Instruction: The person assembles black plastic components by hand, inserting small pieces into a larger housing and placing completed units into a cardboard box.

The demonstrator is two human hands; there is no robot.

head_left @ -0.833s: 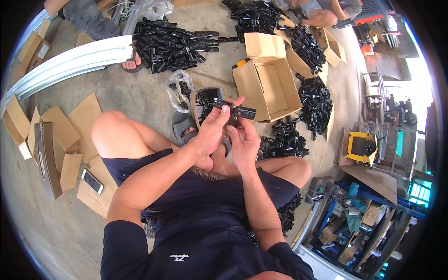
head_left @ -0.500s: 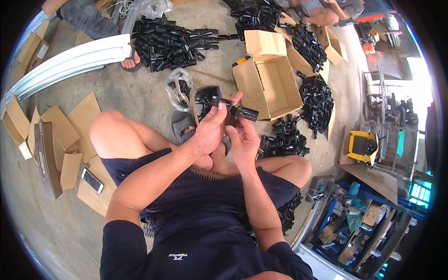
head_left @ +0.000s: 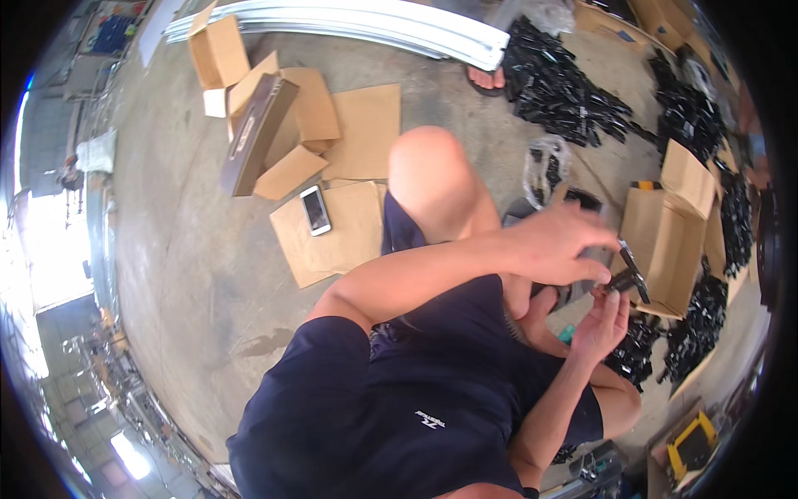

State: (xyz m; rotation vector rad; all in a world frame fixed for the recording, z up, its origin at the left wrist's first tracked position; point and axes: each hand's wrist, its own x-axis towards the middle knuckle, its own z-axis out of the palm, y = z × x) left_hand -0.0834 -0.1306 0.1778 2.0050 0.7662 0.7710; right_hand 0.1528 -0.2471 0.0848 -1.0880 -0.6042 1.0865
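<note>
A glossy black fitting [head_left: 633,276] with a crosspiece and a short stem is pinched in my right hand [head_left: 600,326], between thumb and fingers. My left hand [head_left: 559,243] is just to the left of the fitting, its thumb close to the stem. Motion smears the left fingers, so I cannot tell whether they touch the piece. Past my left hand stands a small open box [head_left: 588,200] with dark parts in it, beside a clear plastic bag [head_left: 547,170] of small black parts.
An open cardboard box [head_left: 652,220] stands right of my hands. Piles of black fittings [head_left: 565,83] lie on the floor ahead and to the right. Long white metal profiles [head_left: 357,21] cross the far side. Flattened cardboard [head_left: 366,125] and a phone [head_left: 315,209] lie left. A person's sandalled foot [head_left: 486,79] is near.
The view has swung left, so the scene sits farther right. My left hand, which held the fitting together with the right, has shifted and blurred; my right hand keeps the fitting, now turned steeper.
</note>
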